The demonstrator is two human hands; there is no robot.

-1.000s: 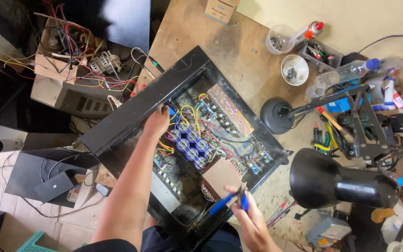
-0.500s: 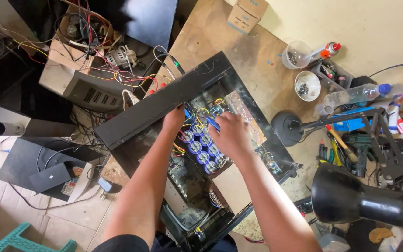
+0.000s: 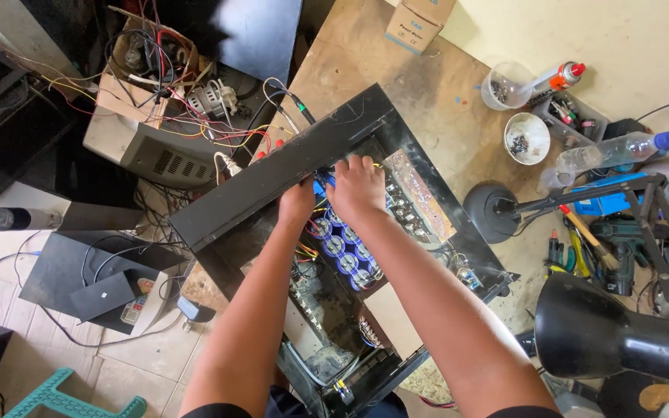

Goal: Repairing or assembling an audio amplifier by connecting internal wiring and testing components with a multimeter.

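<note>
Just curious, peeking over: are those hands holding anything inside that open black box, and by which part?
It cannot be told. Both the left hand and right hand reach into the open amplifier chassis, fingers hidden among wires.

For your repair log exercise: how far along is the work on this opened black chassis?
Done: the black chassis lies open, its circuit board and blue capacitors exposed. In hand: left hand and right hand reach among the wires at the front panel. Left: the chassis is still uncovered; no lid is identifiable.
</note>
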